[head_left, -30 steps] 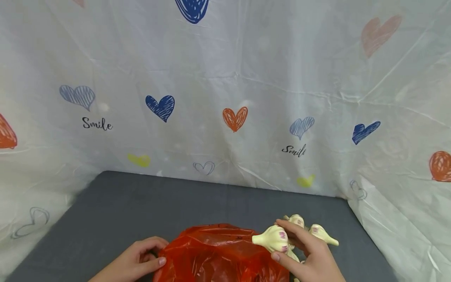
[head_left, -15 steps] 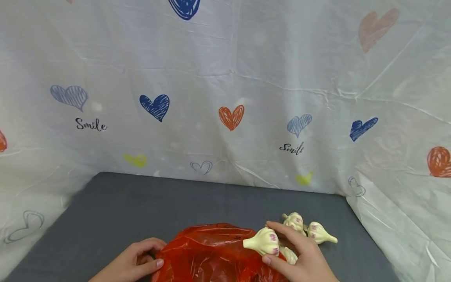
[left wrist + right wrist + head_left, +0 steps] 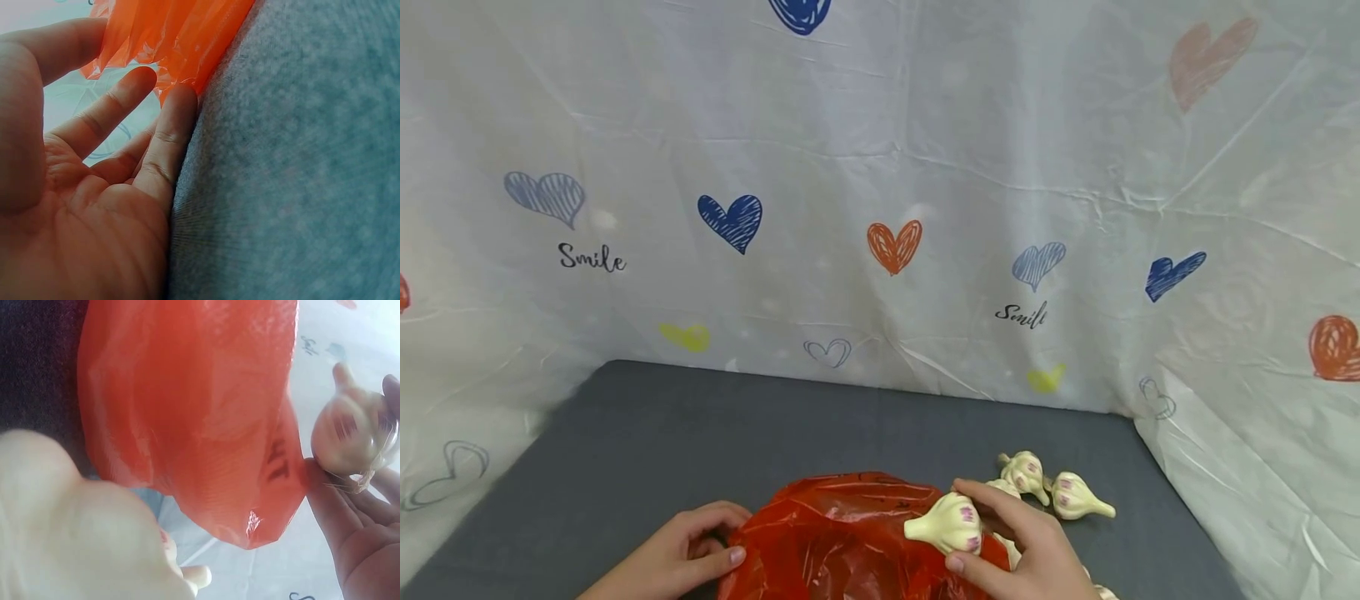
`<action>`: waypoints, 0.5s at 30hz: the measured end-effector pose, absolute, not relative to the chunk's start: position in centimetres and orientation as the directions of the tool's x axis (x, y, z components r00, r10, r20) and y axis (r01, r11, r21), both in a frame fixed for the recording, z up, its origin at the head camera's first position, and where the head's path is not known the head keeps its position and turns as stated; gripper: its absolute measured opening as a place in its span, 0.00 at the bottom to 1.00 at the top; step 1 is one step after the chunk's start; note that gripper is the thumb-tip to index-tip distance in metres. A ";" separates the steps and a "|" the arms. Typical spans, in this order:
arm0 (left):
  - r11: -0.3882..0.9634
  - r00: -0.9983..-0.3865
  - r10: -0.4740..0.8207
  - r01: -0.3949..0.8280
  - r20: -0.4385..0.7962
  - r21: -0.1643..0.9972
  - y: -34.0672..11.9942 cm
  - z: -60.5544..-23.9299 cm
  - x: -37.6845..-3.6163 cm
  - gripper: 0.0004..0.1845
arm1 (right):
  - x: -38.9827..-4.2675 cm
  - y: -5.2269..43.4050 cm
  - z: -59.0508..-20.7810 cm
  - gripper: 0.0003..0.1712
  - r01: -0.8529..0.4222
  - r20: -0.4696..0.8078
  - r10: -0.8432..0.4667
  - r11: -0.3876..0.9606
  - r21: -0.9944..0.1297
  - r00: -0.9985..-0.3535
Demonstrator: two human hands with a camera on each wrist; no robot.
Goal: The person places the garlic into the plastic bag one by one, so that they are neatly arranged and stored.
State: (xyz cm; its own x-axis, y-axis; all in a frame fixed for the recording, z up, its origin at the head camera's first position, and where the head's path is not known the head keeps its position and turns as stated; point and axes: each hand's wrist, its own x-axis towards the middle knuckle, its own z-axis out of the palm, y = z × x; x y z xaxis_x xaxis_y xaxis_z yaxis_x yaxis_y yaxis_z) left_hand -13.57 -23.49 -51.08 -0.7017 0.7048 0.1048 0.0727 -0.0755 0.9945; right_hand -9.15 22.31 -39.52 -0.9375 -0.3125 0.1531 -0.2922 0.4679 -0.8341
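Note:
A garlic bulb (image 3: pixel 951 525) with a pale stem pointing left is held between the thumb and fingers of my right hand (image 3: pixel 1026 546). It hovers over the right side of a crumpled red plastic bag (image 3: pixel 842 508), whose mouth gapes toward me. At the bag's left edge, my left hand (image 3: pixel 688 554) holds the plastic with thumb and fingertips. The left wrist view shows the bag's orange-lit folds (image 3: pixel 175 37) between them. In the right wrist view the held bulb (image 3: pixel 353 434) is beside the bag's side (image 3: pixel 187 394). The bag's lower part is cut off in the head view.
More garlic bulbs (image 3: pixel 1075 496) lie on the grey table (image 3: pixel 737 425) right of the bag, some partly behind my right hand. A large blurred bulb (image 3: pixel 75 531) fills the lower left of the right wrist view. A white heart-print sheet (image 3: pixel 820 292) hangs behind.
My right hand has carried the garlic bulb left, farther over the bag, uncovering more bulbs behind it. The left hand stays at the bag's left edge. The head view has shifted slightly.

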 end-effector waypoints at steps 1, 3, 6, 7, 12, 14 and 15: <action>-0.073 -0.702 0.704 0.077 0.106 0.994 -23.5 -51.1 -13.6 0.17 | -9.1 22.3 -39.5 0.34 -0.288 0.148 -0.316 0.460 -0.840 -0.937; -0.073 -0.701 0.705 0.076 0.105 0.994 -23.6 -51.1 -13.6 0.17 | -9.0 22.2 -39.6 0.34 -0.309 0.162 -0.338 0.445 -0.841 -0.927; -0.076 -0.699 0.707 0.076 0.107 0.994 -23.7 -51.1 -13.7 0.17 | -9.0 22.1 -39.8 0.34 -0.353 0.190 -0.379 0.425 -0.834 -0.906; -0.078 -0.698 0.708 0.073 0.107 0.994 -23.7 -51.1 -13.7 0.17 | -9.0 22.0 -39.8 0.34 -0.369 0.201 -0.396 0.414 -0.832 -0.896; -0.081 -0.699 0.708 0.060 0.100 0.995 -23.6 -51.1 -13.7 0.17 | -9.0 21.9 -40.4 0.33 -0.445 0.253 -0.459 0.377 -0.812 -0.851; -0.085 -0.698 0.709 0.054 0.099 0.995 -23.5 -51.1 -13.7 0.17 | -9.0 21.8 -40.6 0.34 -0.471 0.272 -0.484 0.356 -0.807 -0.832; -0.089 -0.696 0.711 0.051 0.099 0.995 -23.5 -51.2 -13.7 0.17 | -9.0 21.8 -40.8 0.34 -0.480 0.278 -0.496 0.343 -0.807 -0.823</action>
State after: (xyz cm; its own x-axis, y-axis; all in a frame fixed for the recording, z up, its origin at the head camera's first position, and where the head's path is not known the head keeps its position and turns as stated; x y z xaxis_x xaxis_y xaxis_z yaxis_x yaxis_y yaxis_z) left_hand -13.69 -23.49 -51.15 -0.6964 0.7108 0.0992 0.0510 -0.0889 0.9947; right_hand -9.01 21.75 -40.78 -0.8225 -0.4961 0.2781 -0.4801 0.3434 -0.8072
